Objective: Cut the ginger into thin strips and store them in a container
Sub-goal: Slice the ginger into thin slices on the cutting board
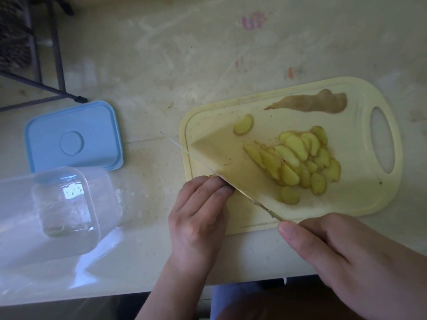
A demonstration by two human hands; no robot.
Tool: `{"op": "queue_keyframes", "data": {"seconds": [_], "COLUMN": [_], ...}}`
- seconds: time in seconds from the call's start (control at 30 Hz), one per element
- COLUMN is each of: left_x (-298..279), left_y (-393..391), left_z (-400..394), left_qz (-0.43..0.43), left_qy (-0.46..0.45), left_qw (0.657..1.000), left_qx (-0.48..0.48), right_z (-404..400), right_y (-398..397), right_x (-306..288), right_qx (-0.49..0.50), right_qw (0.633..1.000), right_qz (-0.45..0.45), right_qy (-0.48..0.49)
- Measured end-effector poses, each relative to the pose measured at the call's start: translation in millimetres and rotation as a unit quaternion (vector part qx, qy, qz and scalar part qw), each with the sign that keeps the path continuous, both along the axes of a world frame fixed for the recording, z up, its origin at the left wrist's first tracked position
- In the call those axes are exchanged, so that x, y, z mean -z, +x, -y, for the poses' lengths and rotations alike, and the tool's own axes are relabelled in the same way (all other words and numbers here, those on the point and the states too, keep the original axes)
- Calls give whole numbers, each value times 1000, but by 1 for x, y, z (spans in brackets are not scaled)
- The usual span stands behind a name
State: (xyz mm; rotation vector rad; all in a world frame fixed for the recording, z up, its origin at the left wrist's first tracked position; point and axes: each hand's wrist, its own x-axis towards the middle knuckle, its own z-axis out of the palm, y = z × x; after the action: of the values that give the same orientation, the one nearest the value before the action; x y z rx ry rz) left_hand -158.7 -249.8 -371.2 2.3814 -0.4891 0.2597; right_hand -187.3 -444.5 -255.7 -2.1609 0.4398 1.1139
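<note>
A pale yellow cutting board [360, 195] lies on the counter. Several yellow ginger slices [300, 162] are heaped on its middle, with one slice [242, 125] apart at the upper left. A strip of brown ginger peel [314, 103] lies at the board's far edge. My right hand [351, 255] grips the handle of a knife [233, 162] whose wide blade slants across the board. My left hand [198, 218] rests at the board's left edge, fingers curled against the blade's left side over a small ginger piece that is mostly hidden.
A clear plastic container [57, 204] stands on the counter at the left. Its blue lid [74, 137] lies flat behind it. A dark metal frame [46, 88] stands at the far left. The counter's front edge runs just below my wrists.
</note>
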Motion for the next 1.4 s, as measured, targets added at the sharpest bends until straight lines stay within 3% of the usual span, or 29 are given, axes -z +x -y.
{"op": "queue_keyframes", "data": {"seconds": [0.33,0.7,1.2,1.4], "left_x": [3,5,10,9], "left_y": [0,-2,-2,13], "left_z": [0,0,-3,-3], "left_qz": [8,10,22,3], "left_qy": [-11,-6,-7,16], "left_qw": [1000,1000,1000,999], "left_qx": [-13,-15,3,41], "right_z": [-2,-4,6,16], "right_y": [11,4,-7,-1], "right_x": [7,39,18,27], "right_qx": [31,32,32,88], "right_qw": [998,994,998,992], "right_qz": [-30,69,23,31], "right_qy": [47,76,46,89]}}
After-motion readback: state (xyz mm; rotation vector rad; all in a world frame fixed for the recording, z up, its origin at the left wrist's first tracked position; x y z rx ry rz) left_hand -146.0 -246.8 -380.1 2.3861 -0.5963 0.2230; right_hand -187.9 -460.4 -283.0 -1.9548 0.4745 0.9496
